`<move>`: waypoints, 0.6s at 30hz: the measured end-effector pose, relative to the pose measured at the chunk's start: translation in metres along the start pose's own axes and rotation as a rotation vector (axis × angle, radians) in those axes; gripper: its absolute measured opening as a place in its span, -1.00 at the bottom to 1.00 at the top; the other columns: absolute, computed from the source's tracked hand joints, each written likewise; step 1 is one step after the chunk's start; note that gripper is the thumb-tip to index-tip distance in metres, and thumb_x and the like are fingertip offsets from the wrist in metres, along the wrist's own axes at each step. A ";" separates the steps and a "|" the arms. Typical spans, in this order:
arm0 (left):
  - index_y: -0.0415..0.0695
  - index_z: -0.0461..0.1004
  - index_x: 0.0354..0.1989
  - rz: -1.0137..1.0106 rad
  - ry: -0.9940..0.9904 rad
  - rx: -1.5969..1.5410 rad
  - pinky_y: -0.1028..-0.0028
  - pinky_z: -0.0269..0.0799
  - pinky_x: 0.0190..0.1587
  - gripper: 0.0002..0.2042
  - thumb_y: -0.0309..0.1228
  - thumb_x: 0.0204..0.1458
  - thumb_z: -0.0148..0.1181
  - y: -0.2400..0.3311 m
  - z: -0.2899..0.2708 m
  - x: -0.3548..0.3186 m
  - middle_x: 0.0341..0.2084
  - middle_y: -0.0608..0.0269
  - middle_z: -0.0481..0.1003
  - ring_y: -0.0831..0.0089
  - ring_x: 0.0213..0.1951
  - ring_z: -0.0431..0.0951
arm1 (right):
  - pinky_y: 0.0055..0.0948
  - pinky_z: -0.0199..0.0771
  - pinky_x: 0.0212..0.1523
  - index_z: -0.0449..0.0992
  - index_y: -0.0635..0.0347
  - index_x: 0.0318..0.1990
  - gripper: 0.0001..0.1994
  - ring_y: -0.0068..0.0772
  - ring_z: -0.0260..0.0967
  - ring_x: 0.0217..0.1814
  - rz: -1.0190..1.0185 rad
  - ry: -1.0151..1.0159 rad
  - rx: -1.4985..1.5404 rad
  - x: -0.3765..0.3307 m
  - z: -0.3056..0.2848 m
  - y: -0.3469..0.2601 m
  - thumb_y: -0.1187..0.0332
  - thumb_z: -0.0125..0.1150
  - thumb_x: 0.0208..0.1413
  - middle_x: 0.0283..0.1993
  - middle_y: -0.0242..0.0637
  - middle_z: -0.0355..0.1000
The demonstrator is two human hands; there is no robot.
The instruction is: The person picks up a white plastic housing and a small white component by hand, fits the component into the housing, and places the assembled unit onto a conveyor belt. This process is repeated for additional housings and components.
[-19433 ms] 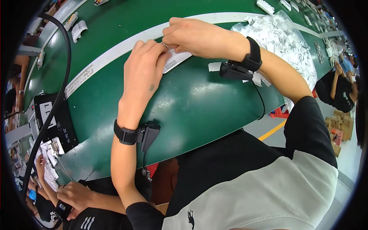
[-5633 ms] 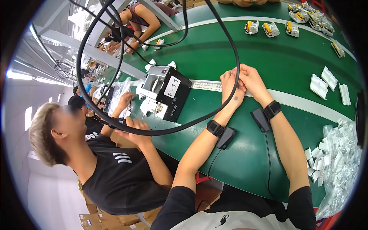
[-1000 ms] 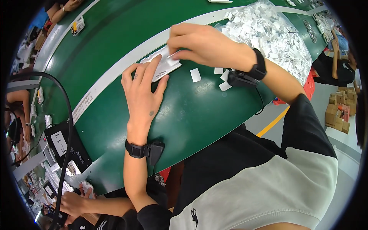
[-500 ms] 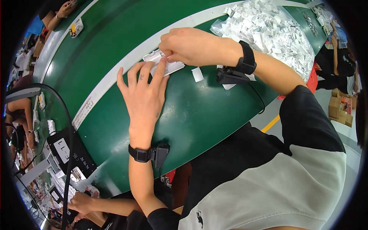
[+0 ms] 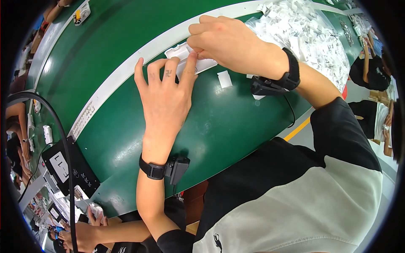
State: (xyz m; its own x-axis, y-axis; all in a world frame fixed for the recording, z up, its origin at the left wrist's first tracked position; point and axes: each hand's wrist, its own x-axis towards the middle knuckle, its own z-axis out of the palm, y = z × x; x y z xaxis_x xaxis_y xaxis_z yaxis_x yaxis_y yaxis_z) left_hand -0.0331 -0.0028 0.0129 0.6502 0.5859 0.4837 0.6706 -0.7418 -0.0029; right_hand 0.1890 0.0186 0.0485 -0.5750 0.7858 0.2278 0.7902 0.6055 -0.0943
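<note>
Green tabletop (image 5: 223,122), both hands (image 5: 166,103) (image 5: 236,46) at white casing (image 5: 179,51); white slip (image 5: 225,79), nearby

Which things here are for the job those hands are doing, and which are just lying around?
In the job, it seems:
left hand and right hand, both at the white plastic shell
probably the heap of white pieces

Just lying about, seemingly:
black box at left
white part with yellow, upper left
</note>
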 end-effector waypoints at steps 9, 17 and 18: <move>0.12 0.55 0.25 -0.046 0.017 -0.108 -0.08 0.25 0.30 -0.50 -0.34 0.08 0.41 0.000 0.000 -0.006 -0.04 0.26 0.46 0.21 0.03 0.41 | -0.24 0.52 -0.11 0.57 0.15 -0.26 -0.83 -0.24 0.41 -0.07 -0.009 0.112 -0.023 -0.001 -0.027 -0.001 0.34 0.43 0.06 -0.21 -0.31 0.37; 0.13 0.58 0.22 -0.035 0.020 -0.060 0.00 0.28 0.24 -0.51 -0.36 0.05 0.42 0.003 -0.002 -0.002 -0.02 0.28 0.46 0.20 0.03 0.41 | -0.29 0.54 -0.10 0.56 0.23 -0.28 -0.89 -0.21 0.38 -0.06 -0.063 0.129 0.063 -0.003 -0.008 -0.001 0.42 0.35 0.11 -0.18 -0.31 0.38; 0.14 0.59 0.21 -0.043 0.018 -0.054 0.01 0.28 0.24 -0.52 -0.36 0.05 0.42 0.005 -0.002 -0.001 -0.02 0.29 0.47 0.20 0.03 0.41 | -0.30 0.54 -0.10 0.56 0.24 -0.28 -0.89 -0.21 0.38 -0.06 -0.071 0.122 0.073 -0.003 -0.005 0.001 0.43 0.35 0.10 -0.18 -0.31 0.39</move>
State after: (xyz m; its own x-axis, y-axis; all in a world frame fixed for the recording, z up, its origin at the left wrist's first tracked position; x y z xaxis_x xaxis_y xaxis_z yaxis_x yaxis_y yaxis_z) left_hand -0.0314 -0.0076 0.0145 0.6144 0.6121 0.4979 0.6775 -0.7327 0.0648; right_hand 0.1922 0.0161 0.0531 -0.5954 0.7222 0.3521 0.7283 0.6702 -0.1431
